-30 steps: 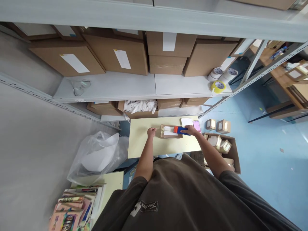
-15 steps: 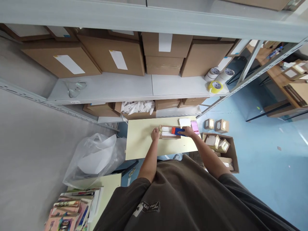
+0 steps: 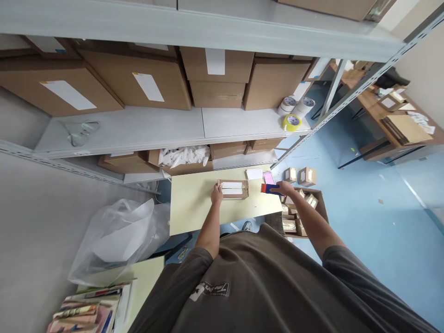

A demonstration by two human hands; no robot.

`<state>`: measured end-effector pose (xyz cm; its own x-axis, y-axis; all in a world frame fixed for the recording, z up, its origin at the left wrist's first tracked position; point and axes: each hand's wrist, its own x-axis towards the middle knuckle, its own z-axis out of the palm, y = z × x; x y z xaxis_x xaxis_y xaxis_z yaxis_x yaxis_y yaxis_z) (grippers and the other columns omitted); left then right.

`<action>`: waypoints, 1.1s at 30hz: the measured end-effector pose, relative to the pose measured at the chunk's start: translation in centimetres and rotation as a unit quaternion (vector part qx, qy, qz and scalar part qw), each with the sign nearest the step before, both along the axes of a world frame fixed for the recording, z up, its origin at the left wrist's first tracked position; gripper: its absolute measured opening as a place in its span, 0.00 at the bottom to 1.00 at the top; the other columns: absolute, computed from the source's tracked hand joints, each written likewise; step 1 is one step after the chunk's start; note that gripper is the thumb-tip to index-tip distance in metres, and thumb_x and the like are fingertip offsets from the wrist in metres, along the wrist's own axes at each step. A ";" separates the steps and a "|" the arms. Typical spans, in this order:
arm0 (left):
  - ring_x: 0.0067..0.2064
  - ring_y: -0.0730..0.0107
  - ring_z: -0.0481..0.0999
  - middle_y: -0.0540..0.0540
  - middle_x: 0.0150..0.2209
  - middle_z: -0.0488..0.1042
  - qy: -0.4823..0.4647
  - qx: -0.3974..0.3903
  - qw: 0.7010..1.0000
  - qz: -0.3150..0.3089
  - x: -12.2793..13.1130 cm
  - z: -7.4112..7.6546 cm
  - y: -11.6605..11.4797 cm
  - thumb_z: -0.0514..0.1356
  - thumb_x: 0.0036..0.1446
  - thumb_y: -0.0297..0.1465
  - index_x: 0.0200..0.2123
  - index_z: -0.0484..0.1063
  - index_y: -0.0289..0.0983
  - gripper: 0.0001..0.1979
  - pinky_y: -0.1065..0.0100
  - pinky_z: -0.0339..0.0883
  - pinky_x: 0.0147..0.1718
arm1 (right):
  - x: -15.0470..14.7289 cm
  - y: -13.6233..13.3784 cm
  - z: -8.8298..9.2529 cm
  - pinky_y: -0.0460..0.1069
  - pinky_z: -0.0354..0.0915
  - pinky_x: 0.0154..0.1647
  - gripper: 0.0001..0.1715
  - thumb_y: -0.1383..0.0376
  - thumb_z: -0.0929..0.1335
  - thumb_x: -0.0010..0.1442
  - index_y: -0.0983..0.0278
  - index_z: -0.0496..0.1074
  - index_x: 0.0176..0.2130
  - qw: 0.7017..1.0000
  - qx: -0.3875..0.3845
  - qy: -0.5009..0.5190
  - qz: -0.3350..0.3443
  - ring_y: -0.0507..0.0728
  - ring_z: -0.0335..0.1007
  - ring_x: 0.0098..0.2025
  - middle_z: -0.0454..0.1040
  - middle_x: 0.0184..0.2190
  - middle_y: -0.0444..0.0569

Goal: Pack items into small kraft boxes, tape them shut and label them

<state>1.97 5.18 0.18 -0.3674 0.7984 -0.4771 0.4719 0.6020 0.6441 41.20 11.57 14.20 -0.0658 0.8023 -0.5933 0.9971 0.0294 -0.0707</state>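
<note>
A small cardboard box (image 3: 233,189) with white labels on top lies on the pale yellow table (image 3: 194,206). My left hand (image 3: 217,193) is closed against the box's left end. My right hand (image 3: 284,188) grips a blue and red tape dispenser (image 3: 268,188), held just right of the box near the table's right edge. A white paper (image 3: 254,174) and a pink slip (image 3: 268,177) lie behind the dispenser.
Grey metal shelving (image 3: 138,129) with large brown cartons stands behind the table; tape rolls (image 3: 292,111) sit at its right end. An open carton (image 3: 305,208) of small parcels is on the blue floor at right. A plastic bag (image 3: 118,236) lies left, books (image 3: 90,314) at bottom left.
My right hand has pulled the tape dispenser off the box top, rightward to the table's edge. My left hand moved in and now rests on the box's left end.
</note>
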 end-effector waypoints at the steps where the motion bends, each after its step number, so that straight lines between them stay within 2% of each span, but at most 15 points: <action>1: 0.58 0.51 0.80 0.37 0.58 0.81 0.000 0.000 1.000 0.000 -0.2 0.0 0.0 0.46 0.77 0.44 0.69 0.67 0.42 0.25 0.59 0.71 0.55 | 0.9 0.0 0.2 0.49 0.66 0.36 0.39 0.32 0.71 0.61 0.63 0.82 0.46 1.000 0.003 -0.004 -0.003 0.63 0.81 0.42 0.84 0.42 0.59; 3: 0.59 0.51 0.79 0.37 0.59 0.80 -0.004 -0.001 1.000 0.001 -1.0 0.0 0.1 0.46 0.77 0.43 0.68 0.68 0.41 0.25 0.59 0.71 0.56 | 1.0 0.1 0.4 0.48 0.66 0.35 0.38 0.33 0.71 0.61 0.63 0.82 0.45 1.000 0.007 -0.002 -0.002 0.63 0.81 0.42 0.84 0.42 0.59; 6: 0.61 0.51 0.78 0.38 0.59 0.80 -0.018 0.000 1.000 -0.004 -3.1 -0.1 0.2 0.48 0.77 0.43 0.64 0.72 0.41 0.23 0.60 0.71 0.57 | -1.8 0.3 0.6 0.48 0.65 0.35 0.37 0.33 0.72 0.60 0.63 0.82 0.44 1.000 0.002 0.019 -0.002 0.63 0.80 0.42 0.84 0.41 0.58; 10: 0.62 0.50 0.78 0.35 0.59 0.80 -0.030 -0.021 0.999 0.014 -7.1 0.2 0.3 0.51 0.75 0.41 0.59 0.77 0.38 0.22 0.60 0.70 0.58 | -8.1 0.3 1.3 0.47 0.64 0.34 0.37 0.33 0.71 0.61 0.63 0.82 0.42 0.998 0.007 0.064 0.007 0.61 0.80 0.41 0.84 0.40 0.55; 14: 0.64 0.47 0.77 0.31 0.61 0.79 -0.003 -0.037 0.997 0.067 -11.1 1.4 -0.4 0.58 0.70 0.43 0.65 0.73 0.35 0.26 0.57 0.69 0.60 | -15.1 0.5 2.7 0.48 0.63 0.33 0.40 0.30 0.71 0.59 0.63 0.82 0.39 0.996 0.010 0.081 0.040 0.62 0.81 0.39 0.84 0.38 0.56; 16: 0.65 0.50 0.76 0.34 0.62 0.79 0.013 -0.006 0.996 0.086 -12.5 2.5 -1.1 0.58 0.70 0.41 0.66 0.72 0.37 0.26 0.59 0.68 0.61 | -18.5 0.8 3.5 0.49 0.64 0.33 0.40 0.30 0.72 0.58 0.63 0.83 0.39 0.995 0.011 0.083 0.058 0.63 0.81 0.40 0.84 0.38 0.57; 18: 0.63 0.53 0.78 0.39 0.60 0.80 0.004 0.055 0.997 0.063 -12.9 3.8 -1.7 0.55 0.72 0.42 0.62 0.76 0.40 0.22 0.62 0.69 0.60 | -21.6 0.8 4.2 0.49 0.66 0.35 0.40 0.30 0.72 0.58 0.63 0.83 0.40 0.994 0.015 0.081 0.073 0.64 0.81 0.42 0.84 0.39 0.58; 21: 0.58 0.53 0.81 0.42 0.55 0.83 -0.047 0.106 0.993 -0.015 -12.1 5.4 -2.4 0.54 0.74 0.47 0.58 0.79 0.41 0.23 0.63 0.72 0.56 | -25.5 0.4 4.9 0.50 0.68 0.39 0.40 0.31 0.71 0.60 0.64 0.83 0.43 0.992 0.019 0.079 0.095 0.66 0.81 0.47 0.84 0.44 0.60; 24: 0.57 0.54 0.82 0.41 0.54 0.84 -0.061 0.094 0.994 0.003 -10.8 6.2 -2.8 0.56 0.72 0.48 0.61 0.77 0.40 0.25 0.62 0.72 0.55 | -28.0 -0.7 5.4 0.50 0.69 0.42 0.39 0.33 0.70 0.62 0.64 0.82 0.47 0.991 0.027 0.084 0.105 0.66 0.80 0.50 0.84 0.47 0.61; 26: 0.56 0.54 0.82 0.40 0.53 0.84 -0.067 0.080 0.994 0.027 -9.9 6.2 -3.0 0.55 0.73 0.48 0.60 0.78 0.39 0.24 0.62 0.72 0.54 | -28.3 -1.3 5.6 0.50 0.70 0.44 0.38 0.35 0.70 0.63 0.65 0.82 0.49 0.991 0.035 0.082 0.103 0.67 0.80 0.51 0.83 0.48 0.61; 29: 0.52 0.54 0.84 0.40 0.49 0.86 -0.088 0.076 0.993 0.026 -7.9 5.9 -3.2 0.54 0.73 0.49 0.57 0.81 0.39 0.25 0.62 0.74 0.51 | -26.8 -1.8 5.6 0.52 0.71 0.45 0.37 0.36 0.72 0.63 0.65 0.82 0.49 0.992 0.042 0.073 0.098 0.68 0.80 0.52 0.83 0.49 0.62; 33: 0.50 0.55 0.85 0.42 0.47 0.86 -0.093 0.079 0.992 0.011 -2.8 5.1 -2.9 0.55 0.73 0.51 0.56 0.81 0.40 0.26 0.63 0.75 0.49 | -21.4 -1.9 5.1 0.52 0.71 0.45 0.38 0.33 0.72 0.60 0.63 0.83 0.47 0.994 0.037 0.069 0.075 0.68 0.81 0.50 0.84 0.47 0.61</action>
<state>-0.88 2.24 5.29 -0.3023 0.8617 -0.4076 0.3243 0.4951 0.8061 19.77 9.71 19.33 -0.2656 0.8182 -0.5098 0.9618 0.1883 -0.1988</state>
